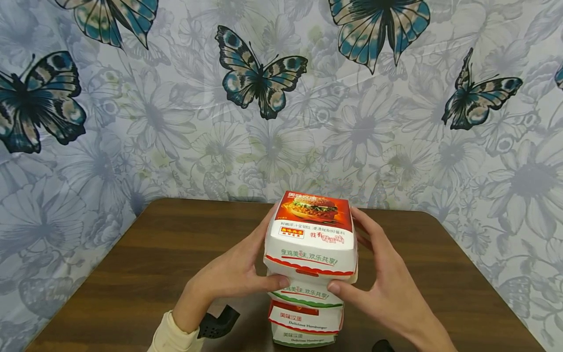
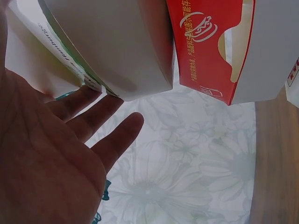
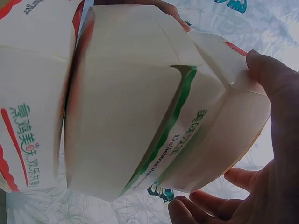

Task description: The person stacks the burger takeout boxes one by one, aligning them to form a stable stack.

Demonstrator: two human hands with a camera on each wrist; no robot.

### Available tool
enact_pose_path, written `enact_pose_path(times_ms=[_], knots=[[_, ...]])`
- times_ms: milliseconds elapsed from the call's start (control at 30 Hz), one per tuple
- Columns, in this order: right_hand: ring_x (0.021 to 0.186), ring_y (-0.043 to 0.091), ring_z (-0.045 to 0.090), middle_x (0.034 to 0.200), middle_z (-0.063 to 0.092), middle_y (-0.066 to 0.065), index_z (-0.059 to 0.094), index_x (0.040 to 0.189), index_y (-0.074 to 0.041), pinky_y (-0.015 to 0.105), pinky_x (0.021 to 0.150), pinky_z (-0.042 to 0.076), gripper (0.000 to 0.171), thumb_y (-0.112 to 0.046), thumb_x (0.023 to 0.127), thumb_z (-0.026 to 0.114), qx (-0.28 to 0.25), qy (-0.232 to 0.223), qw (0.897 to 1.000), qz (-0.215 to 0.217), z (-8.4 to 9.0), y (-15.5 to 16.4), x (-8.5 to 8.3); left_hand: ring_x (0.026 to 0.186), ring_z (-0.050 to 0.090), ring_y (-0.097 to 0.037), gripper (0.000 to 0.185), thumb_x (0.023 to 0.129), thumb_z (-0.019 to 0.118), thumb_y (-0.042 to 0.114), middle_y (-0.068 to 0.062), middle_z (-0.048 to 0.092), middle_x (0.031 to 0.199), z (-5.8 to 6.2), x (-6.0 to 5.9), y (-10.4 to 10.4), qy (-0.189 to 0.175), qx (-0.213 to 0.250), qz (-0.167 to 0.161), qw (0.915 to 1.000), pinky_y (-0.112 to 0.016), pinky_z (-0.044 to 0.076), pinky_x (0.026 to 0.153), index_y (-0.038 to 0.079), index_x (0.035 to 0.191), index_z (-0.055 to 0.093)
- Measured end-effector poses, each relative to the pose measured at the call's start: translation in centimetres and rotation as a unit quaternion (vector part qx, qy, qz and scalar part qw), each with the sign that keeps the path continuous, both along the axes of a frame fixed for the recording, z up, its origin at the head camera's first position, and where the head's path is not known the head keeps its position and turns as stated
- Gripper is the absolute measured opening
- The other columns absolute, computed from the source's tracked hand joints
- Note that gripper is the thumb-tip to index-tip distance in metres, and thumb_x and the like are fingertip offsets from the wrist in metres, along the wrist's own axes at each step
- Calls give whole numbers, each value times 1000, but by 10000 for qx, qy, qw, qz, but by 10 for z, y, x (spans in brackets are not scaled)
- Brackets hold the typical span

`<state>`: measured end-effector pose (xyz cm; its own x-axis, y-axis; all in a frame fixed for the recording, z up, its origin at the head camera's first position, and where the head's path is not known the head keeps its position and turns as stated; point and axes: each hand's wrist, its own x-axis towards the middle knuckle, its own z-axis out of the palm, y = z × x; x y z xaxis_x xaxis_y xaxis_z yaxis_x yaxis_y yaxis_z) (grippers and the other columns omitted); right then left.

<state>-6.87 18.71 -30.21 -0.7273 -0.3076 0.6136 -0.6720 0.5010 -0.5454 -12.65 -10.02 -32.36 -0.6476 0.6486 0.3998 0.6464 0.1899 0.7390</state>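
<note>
A stack of paper hamburger boxes stands upright near the front of the table. On top is a white box point(image 1: 310, 252) with a burger picture and a red wavy edge. My left hand point(image 1: 233, 269) holds this box from the left, its thumb at the lower front. Opposite it, my right hand point(image 1: 387, 283) grips the right side, thumb also in front. Directly underneath sits a green-edged box point(image 1: 308, 297), then a red-edged box point(image 1: 305, 320) and a green-edged one point(image 1: 303, 338) at the bottom. In the right wrist view, fingers and thumb point(image 3: 271, 74) curve round the top box.
The dark wooden table point(image 1: 176, 234) extends behind and beside the stack. A cloth with butterflies and flowers point(image 1: 264, 146) hangs close behind its back edge. A black strap piece point(image 1: 217, 322) shows at the left wrist.
</note>
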Motion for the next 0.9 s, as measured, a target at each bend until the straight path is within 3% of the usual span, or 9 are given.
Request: enact_pose_path(times_ms=[300,533,900], knots=[[138,13,51,159,42,-5,25,163,-26,15,108,40,119,-16,68,96,48,69,10000,0,-1,0,-1,143,40,-16,126,85,86,26,15,25,165,-2,0,-2,35,-77,88,9999,-51,42,114,38,164,-12],[136,14,52,161,41,-1,26,163,-20,16,109,39,119,-15,67,95,-14,319,9992,239,-3,0,-3,147,35,-16,127,84,86,27,15,20,168,-2,0,-5,5,-120,204,9997,-56,38,116,40,164,-12],[140,13,45,157,42,-1,25,164,-24,18,116,33,121,-15,66,96,10,245,9997,48,-3,1,-2,149,32,-16,126,83,86,29,16,18,168,0,0,-9,62,-150,386,9991,-56,36,118,40,164,-10]])
